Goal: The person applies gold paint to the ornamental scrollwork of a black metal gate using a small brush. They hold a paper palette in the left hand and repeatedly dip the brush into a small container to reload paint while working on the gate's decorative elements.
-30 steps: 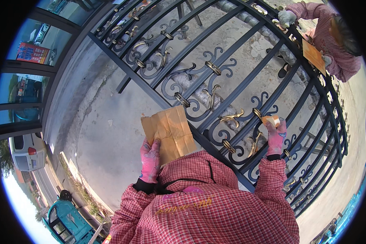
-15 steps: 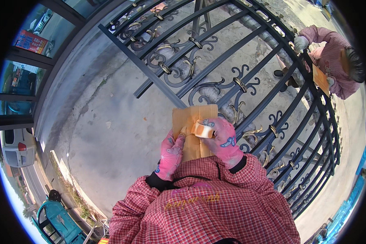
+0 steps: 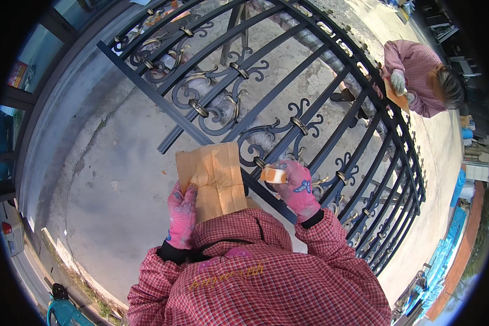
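My left hand (image 3: 182,216), in a pink patterned glove, is closed on the lower left edge of a folded brown cardboard piece (image 3: 223,182), which has a darker smear near its middle. In my pink-gloved right hand (image 3: 299,190) is a small white sponge-like block (image 3: 273,175) stained orange, pinched by the fingers and apart from the cardboard. The block is over the near bar of a dark metal fence panel (image 3: 288,142), close to a gold-tinted collar (image 3: 259,162). Scrollwork with gold-tinted collars and leaves runs between the panel's bars.
Across the panel at the right, a co-worker (image 3: 418,76) in a checked top and pale gloves holds a brown card (image 3: 396,99). A metal stand (image 3: 234,33) shows beneath the far bars. Glass windows (image 3: 35,54) line the left, and a teal vehicle (image 3: 68,314) is at lower left.
My right hand has drawn the block away from the cardboard to the panel's near bar. My left hand has moved left with the cardboard. The co-worker's gloved hand has left the panel's edge.
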Motion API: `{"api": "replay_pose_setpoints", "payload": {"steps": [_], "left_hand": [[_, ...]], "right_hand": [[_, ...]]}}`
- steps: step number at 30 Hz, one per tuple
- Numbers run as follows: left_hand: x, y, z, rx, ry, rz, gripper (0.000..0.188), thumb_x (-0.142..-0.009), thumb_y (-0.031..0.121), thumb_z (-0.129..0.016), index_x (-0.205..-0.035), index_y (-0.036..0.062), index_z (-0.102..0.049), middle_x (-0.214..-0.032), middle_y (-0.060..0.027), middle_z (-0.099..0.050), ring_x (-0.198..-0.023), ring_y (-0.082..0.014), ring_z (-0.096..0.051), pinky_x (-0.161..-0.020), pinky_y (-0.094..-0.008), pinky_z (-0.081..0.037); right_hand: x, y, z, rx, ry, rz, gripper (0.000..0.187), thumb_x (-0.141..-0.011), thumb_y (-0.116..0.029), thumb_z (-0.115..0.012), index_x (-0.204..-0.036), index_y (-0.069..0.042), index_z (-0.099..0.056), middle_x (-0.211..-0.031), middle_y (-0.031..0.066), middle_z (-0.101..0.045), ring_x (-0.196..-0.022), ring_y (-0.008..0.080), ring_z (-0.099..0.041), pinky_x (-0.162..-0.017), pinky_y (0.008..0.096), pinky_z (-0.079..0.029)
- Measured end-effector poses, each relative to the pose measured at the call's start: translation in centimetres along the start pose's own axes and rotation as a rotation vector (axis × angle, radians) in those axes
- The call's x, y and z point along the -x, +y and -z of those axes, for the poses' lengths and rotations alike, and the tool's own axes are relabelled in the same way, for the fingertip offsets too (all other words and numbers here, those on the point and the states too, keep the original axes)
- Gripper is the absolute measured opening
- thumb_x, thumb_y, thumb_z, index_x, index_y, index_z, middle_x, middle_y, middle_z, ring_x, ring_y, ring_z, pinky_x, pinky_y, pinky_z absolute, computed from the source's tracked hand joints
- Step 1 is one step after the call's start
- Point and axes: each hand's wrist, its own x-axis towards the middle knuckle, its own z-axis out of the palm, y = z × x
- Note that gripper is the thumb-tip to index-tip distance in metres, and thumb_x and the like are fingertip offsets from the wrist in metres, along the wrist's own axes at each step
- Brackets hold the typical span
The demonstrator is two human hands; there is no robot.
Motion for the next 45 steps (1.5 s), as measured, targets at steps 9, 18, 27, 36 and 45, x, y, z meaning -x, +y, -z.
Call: {"api": "replay_pose_setpoints", "payload": {"steps": [9, 18, 27, 36, 45], "left_hand": [[2.7, -1.9, 1.2, -0.068, 0.253, 0.046, 0.031, -0.094, 0.013, -0.049, -0.122, -0.0013, -0.050, -0.106, -0.0043, -0.060, -0.090, -0.0101, -0.056, -0.079, -0.0234, -0.045], [4.5, -3.5, -0.3, -0.100, 0.321, 0.052, 0.034, -0.093, 0.017, -0.052, -0.122, -0.0012, -0.050, -0.108, -0.0048, -0.060, -0.092, -0.0110, -0.056, -0.081, -0.0245, -0.046], [5.1, -3.4, -1.1, -0.115, 0.353, 0.037, 0.034, -0.093, 0.017, -0.052, -0.122, -0.0007, -0.050, -0.109, -0.0044, -0.060, -0.092, -0.0104, -0.056, -0.082, -0.0244, -0.045], [5.3, -3.9, -0.6, -0.113, 0.370, 0.024, 0.034, -0.093, 0.019, -0.052, -0.121, -0.0002, -0.051, -0.108, -0.0039, -0.060, -0.093, -0.0106, -0.055, -0.082, -0.0245, -0.044], [5.4, -3.4, -1.3, -0.121, 0.385, 0.025, 0.035, -0.093, 0.020, -0.052, -0.121, -0.0005, -0.051, -0.108, -0.0043, -0.060, -0.093, -0.0106, -0.055, -0.082, -0.0248, -0.044]], "right_hand": [[-4.2, 16.1, 2.5, -0.005, 0.075, -0.373, 0.034, -0.067, -0.008, -0.075, -0.095, -0.003, -0.056, -0.085, 0.0148, -0.062, -0.075, 0.0297, -0.061, -0.065, 0.0353, -0.049], [-5.8, 17.2, 2.1, 0.272, -0.102, -0.111, 0.028, -0.068, -0.010, -0.071, -0.093, -0.007, -0.057, -0.086, 0.0191, -0.063, -0.083, 0.0388, -0.060, -0.067, 0.0422, -0.049], [-7.0, 17.4, 2.5, 0.388, -0.213, -0.015, 0.025, -0.065, -0.006, -0.067, -0.087, -0.009, -0.056, -0.082, 0.0161, -0.060, -0.082, 0.0390, -0.058, -0.068, 0.0446, -0.047], [-6.7, 19.0, 3.0, 0.336, -0.125, -0.066, 0.024, -0.065, -0.007, -0.068, -0.087, -0.012, -0.059, -0.084, 0.0144, -0.061, -0.081, 0.0373, -0.059, -0.068, 0.0434, -0.048], [-5.4, 17.9, 4.0, 0.133, -0.010, -0.221, 0.033, -0.063, -0.012, -0.077, -0.091, -0.006, -0.061, -0.081, 0.0164, -0.064, -0.078, 0.0351, -0.063, -0.067, 0.0416, -0.049]]}}
